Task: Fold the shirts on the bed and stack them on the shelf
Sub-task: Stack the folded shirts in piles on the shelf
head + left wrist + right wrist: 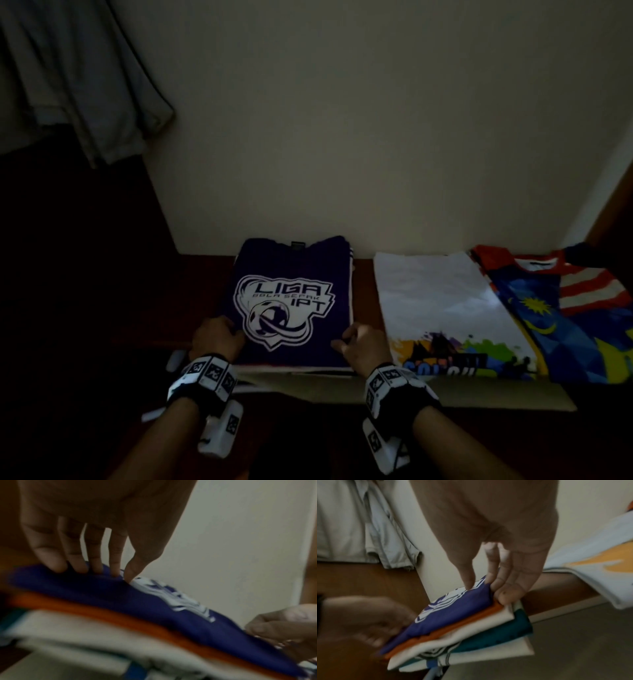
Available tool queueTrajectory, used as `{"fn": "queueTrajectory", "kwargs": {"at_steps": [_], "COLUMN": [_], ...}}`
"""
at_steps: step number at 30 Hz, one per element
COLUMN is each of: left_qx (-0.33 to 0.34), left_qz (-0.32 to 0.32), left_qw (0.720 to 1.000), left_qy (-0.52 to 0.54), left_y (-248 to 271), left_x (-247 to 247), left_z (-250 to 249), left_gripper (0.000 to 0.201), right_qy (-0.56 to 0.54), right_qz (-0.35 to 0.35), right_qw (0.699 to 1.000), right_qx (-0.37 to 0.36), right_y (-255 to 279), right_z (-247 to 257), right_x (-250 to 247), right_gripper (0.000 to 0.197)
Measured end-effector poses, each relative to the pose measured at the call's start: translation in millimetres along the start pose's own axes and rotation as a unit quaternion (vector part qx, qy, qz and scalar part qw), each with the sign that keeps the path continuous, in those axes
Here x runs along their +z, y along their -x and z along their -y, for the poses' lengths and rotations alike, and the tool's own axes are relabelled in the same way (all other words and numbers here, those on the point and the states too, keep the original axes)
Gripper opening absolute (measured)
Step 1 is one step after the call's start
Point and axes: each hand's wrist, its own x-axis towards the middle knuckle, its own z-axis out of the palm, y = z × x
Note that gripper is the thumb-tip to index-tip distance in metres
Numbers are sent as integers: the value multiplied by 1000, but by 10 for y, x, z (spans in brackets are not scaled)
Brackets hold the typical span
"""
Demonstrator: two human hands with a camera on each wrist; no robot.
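Dimly lit closet shelf point(370, 270); a purple shirt point(291, 301), folded, w/ white "LIGA IPT" logo, tops a stack of folded shirts point(453, 646) directly in front of the person, long axis running away toward the wall. Left hand point(214, 337) pinches its near-left edge, fingertips point(58, 566) on the cloth; right hand point(363, 346) grips the near-right edge, thumb on top; both equally near. To the right, a white shirt point(442, 301) and a flag-print shirt point(561, 315) lie flat. Lower stack layers blurred; left side too dark to read.
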Motion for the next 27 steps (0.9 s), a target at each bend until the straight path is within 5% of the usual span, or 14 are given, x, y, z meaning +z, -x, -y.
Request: {"fn": "queueTrajectory", "kwargs": {"at_steps": [6,11,15,17,20,27], "left_qx": [-29,-72,-116,-126,-134,-163], "left_qz": [-8,-19,-14,16,66,100], "left_qw": [999,996,972,959,952,935], "left_qy": [18,56,202,252,269,300], "left_y": [-57,-150,-239,-273,-254,-313], "left_x": [-16,-172,-371,-403,-307,-230], "left_z": [289,332,361,390,406,501], "left_gripper": [33,15,17,21,31,32], "right_qy": [76,-60,-138,-247,-431,-405], "right_qz": [0,-21,-80,-72,11,17], "right_qw": [996,996,985,962,887,894], "right_qx": [43,65,62,97,166,190], "right_y": [140,134,88,87,109,-58], "right_z": [30,18,40,63,144,140], "right_x": [-9,8,-98,-117,-81,-42], "right_gripper": [36,26,13,12,11,35]}}
